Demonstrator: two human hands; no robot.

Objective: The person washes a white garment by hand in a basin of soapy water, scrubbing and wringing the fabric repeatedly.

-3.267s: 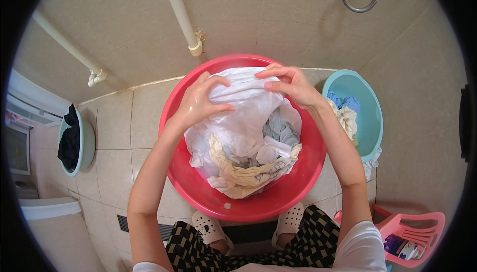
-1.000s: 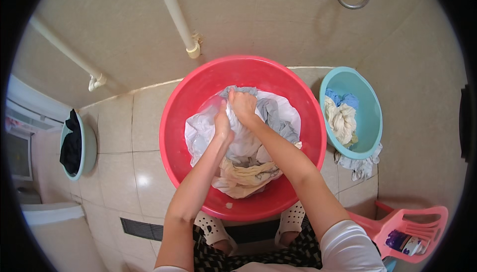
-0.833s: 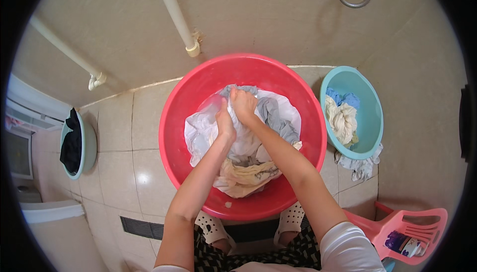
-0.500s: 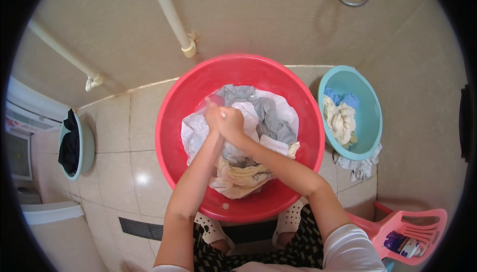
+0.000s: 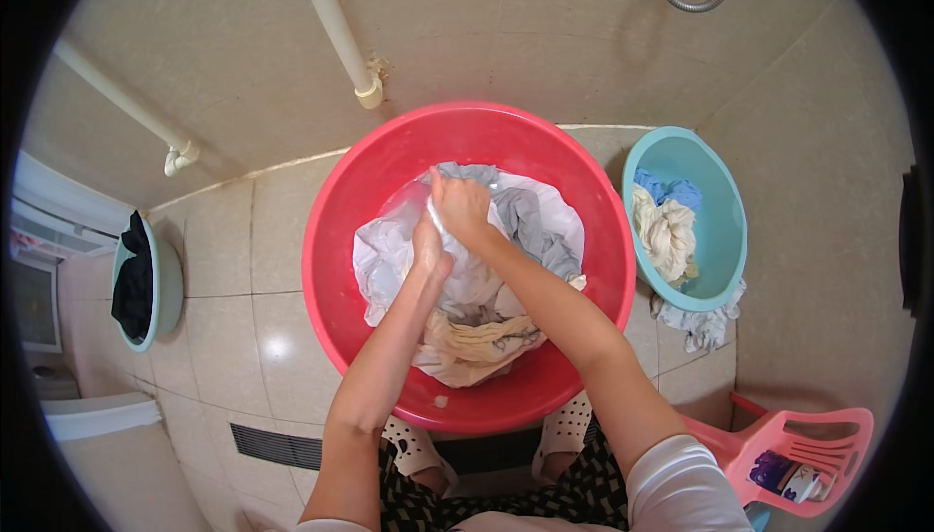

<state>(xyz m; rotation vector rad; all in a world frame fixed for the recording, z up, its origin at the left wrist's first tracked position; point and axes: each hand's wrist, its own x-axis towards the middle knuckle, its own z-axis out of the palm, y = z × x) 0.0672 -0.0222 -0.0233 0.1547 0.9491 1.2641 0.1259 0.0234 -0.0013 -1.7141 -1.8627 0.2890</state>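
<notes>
A large red basin (image 5: 326, 240) stands before me with wet clothes heaped in it. Over the heap, my left hand (image 5: 429, 240) and my right hand (image 5: 461, 203) are close together, both closed on a white cloth (image 5: 462, 252) that passes between them. The right hand is a little farther off than the left. Around them in the basin lie a grey garment (image 5: 530, 226), a white garment (image 5: 379, 250) on the left side, and a cream-yellow garment (image 5: 469, 345) at the near side.
At right, a light-blue basin (image 5: 725, 255) holds cream and blue cloth; grey-white cloth (image 5: 705, 323) lies beneath it. A pink plastic chair (image 5: 856, 430) carries a purple-and-white package (image 5: 783, 474). Far left, another basin (image 5: 170, 284) holds black cloth. Pipes (image 5: 336, 26) run along the wall; a floor drain (image 5: 277, 446) is near left.
My hands, stacked together before, have drawn slightly apart. The right has moved up and right, the left a little lower, with white cloth now showing between them.
</notes>
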